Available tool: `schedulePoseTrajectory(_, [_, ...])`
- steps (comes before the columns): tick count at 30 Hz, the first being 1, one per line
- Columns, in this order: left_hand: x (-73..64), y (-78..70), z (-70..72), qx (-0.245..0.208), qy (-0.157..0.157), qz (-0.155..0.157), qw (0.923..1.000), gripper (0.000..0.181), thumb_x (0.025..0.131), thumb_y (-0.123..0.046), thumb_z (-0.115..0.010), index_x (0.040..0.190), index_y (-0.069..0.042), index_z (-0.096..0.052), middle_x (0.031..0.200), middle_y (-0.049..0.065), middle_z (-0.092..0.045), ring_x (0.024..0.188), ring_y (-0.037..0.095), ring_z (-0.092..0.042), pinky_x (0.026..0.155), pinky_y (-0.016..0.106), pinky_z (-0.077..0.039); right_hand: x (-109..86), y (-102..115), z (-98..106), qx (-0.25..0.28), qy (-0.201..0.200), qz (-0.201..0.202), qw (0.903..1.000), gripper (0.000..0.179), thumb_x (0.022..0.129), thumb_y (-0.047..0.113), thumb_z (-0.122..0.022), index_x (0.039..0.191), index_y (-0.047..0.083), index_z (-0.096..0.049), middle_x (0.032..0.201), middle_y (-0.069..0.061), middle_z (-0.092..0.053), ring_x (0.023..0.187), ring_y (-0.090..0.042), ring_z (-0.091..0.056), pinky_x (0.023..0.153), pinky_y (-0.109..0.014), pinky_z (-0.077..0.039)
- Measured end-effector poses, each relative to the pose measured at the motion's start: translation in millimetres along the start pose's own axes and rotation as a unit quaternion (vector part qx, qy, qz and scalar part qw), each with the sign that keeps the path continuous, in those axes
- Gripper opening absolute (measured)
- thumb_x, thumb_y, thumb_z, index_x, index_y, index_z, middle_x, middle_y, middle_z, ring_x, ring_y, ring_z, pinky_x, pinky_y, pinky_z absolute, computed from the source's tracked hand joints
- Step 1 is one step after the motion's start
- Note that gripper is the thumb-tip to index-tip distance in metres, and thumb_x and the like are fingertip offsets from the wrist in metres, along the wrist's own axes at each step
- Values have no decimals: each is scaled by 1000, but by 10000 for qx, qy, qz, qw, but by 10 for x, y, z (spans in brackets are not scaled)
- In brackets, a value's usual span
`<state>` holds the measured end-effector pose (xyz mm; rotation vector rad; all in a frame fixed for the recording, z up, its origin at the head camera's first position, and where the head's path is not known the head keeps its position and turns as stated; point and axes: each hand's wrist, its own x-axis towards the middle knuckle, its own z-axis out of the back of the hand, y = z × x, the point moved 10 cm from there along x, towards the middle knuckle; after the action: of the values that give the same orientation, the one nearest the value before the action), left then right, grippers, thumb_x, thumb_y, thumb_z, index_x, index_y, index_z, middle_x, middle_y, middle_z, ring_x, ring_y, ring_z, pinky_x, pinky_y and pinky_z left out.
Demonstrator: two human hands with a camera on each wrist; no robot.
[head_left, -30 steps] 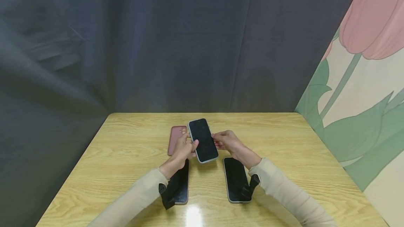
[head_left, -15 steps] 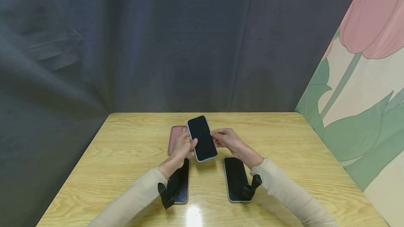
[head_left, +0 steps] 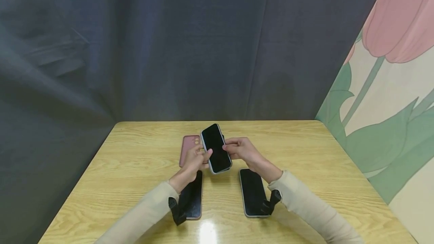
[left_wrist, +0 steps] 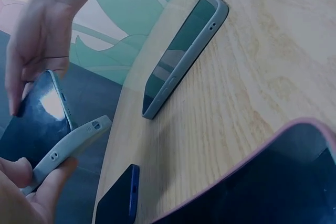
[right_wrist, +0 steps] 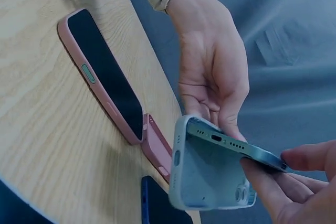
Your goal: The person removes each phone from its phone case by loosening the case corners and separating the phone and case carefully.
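Over the table's middle, a dark-screened smartphone [head_left: 217, 144] is tilted partly out of a pale blue phone case [right_wrist: 207, 179]. My left hand [head_left: 194, 160] grips the case at its left side, thumb over the front edge. My right hand [head_left: 245, 150] pinches the phone's right edge, thumb on the screen side and fingers beneath. In the right wrist view, one long side of the phone stands away from the case, and the case's inside and camera cut-out show. The other long side is still within the case by my left fingers.
An empty pink phone case [head_left: 187, 150] lies behind my left hand. A phone in a pink case [head_left: 193, 200] lies below my left wrist, a pale-cased phone [head_left: 252, 193] by my right wrist. A blue-edged phone [right_wrist: 160, 203] lies beyond. A dark curtain [head_left: 190, 48] hangs behind.
The phone's right edge has lifted out of the pale case, opening a gap between them. My right thumb has come onto the screen's edge. The left hand keeps its hold.
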<state>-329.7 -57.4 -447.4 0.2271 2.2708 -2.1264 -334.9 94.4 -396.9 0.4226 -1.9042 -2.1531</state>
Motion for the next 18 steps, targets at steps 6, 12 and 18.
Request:
schedulePoseTrajectory(6, [-4, -16, -1, 187, 180, 57, 9996, 39, 100, -16, -60, 133, 6, -54, 105, 19, -71, 83, 19, -70, 77, 37, -58, -4, -84, 57, 228, -27, -178, 9996, 34, 99, 6, -55, 124, -17, -56, 111, -24, -68, 92, -24, -70, 87, -38, -55])
schedulePoseTrajectory(12, [-7, 6, -41, 200, 503, 56, 9985, 38, 101, -14, -58, 132, 9, -53, 113, 22, -69, 90, 23, -70, 77, 37, -58, -17, -145, 207, 438, -250, -365, 9981, 38, 99, 4, -54, 131, -17, -51, 104, -15, -70, 83, -14, -68, 80, -30, -57])
schedulePoseTrajectory(18, [-16, 69, -46, 337, 596, 181, 9975, 42, 101, -15, -58, 133, 10, -51, 118, 23, -66, 94, 23, -68, 80, 38, -58, -17, -209, 377, 542, -486, -528, 9959, 41, 100, 2, -52, 136, -18, -45, 104, -11, -68, 82, -11, -66, 77, -28, -56])
